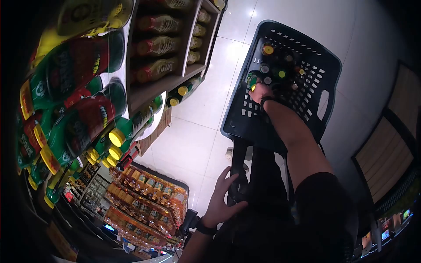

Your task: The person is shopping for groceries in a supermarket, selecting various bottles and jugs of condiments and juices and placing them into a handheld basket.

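My right hand [262, 93] reaches into a dark plastic basket [325, 105], its fingers closed around the yellow-capped top of a green bottle [251, 80]. Several other bottles stand upright in the basket beside it, among them one with an orange-yellow cap [268, 49] and one with a bright green cap [282, 74]. Lower down, near my dark-clothed legs, my left hand [222, 201] holds nothing, its fingers and thumb spread apart.
Shelves at the left carry green bottles with yellow caps [117, 137] and rows of pale bottles [160, 46]. A stacked display of orange bottles [153, 193] stands at the lower left. Wood-coloured panels [386, 153] are at the right, beyond the pale tiled floor [193, 151].
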`<state>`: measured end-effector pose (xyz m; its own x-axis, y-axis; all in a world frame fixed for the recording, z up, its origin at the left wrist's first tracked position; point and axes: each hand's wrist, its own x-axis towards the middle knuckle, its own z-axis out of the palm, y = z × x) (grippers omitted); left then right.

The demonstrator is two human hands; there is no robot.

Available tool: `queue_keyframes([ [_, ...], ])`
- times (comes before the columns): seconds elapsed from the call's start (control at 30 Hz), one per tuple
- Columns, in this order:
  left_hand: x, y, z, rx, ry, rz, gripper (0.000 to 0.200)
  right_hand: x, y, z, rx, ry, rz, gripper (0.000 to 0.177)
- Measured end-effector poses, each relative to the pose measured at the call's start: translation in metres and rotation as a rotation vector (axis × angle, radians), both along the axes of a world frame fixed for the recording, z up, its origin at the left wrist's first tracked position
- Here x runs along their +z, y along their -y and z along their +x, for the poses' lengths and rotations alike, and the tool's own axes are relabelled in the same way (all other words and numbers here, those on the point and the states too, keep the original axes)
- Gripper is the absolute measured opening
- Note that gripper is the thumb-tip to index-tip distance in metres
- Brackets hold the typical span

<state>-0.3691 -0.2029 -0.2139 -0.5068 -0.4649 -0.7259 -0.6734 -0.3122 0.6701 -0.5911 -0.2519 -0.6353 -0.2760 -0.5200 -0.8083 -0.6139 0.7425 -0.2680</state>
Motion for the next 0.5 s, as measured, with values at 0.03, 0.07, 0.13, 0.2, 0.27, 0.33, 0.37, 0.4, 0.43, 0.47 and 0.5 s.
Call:
queue_keyframes([
  [0.03, -0.001, 0.002, 0.000, 0.013, -0.011, 0.026, 0.089, -0.015, 0.000, 0.004, 0.002, -0.006, 0.000, 0.073],
  [0.07, -0.003, 0.005, 0.000, 0.027, -0.023, 0.051, 0.090, -0.029, -0.001, 0.007, 0.014, -0.015, 0.006, 0.077],
  [0.13, -0.007, 0.006, 0.000, 0.071, -0.042, 0.111, 0.091, -0.051, 0.000, 0.008, 0.023, -0.034, -0.022, 0.079],
  [0.2, -0.011, 0.009, 0.003, 0.061, -0.042, 0.140, 0.093, -0.066, 0.002, 0.009, 0.029, -0.045, -0.010, 0.081],
  [0.27, -0.015, 0.010, 0.005, 0.054, -0.044, 0.162, 0.094, -0.072, 0.006, 0.009, 0.008, -0.048, 0.000, 0.081],
  [0.33, -0.017, 0.013, 0.005, 0.053, -0.043, 0.187, 0.096, -0.072, 0.011, 0.008, 0.001, -0.034, 0.042, 0.081],
  [0.37, -0.018, 0.015, 0.005, 0.065, -0.040, 0.205, 0.096, -0.073, 0.014, 0.009, 0.001, -0.029, 0.050, 0.082],
  [0.4, -0.018, 0.015, 0.006, 0.077, -0.037, 0.223, 0.096, -0.078, 0.014, 0.008, 0.000, -0.026, 0.060, 0.083],
  [0.43, -0.018, 0.016, 0.006, 0.089, -0.036, 0.241, 0.097, -0.082, 0.015, 0.008, -0.001, -0.023, 0.069, 0.084],
  [0.47, -0.019, 0.018, 0.006, 0.091, -0.041, 0.239, 0.097, -0.086, 0.016, 0.008, 0.006, -0.010, 0.074, 0.085],
  [0.5, -0.020, 0.019, 0.007, 0.093, -0.047, 0.238, 0.097, -0.087, 0.017, 0.008, 0.014, 0.002, 0.080, 0.087],
])
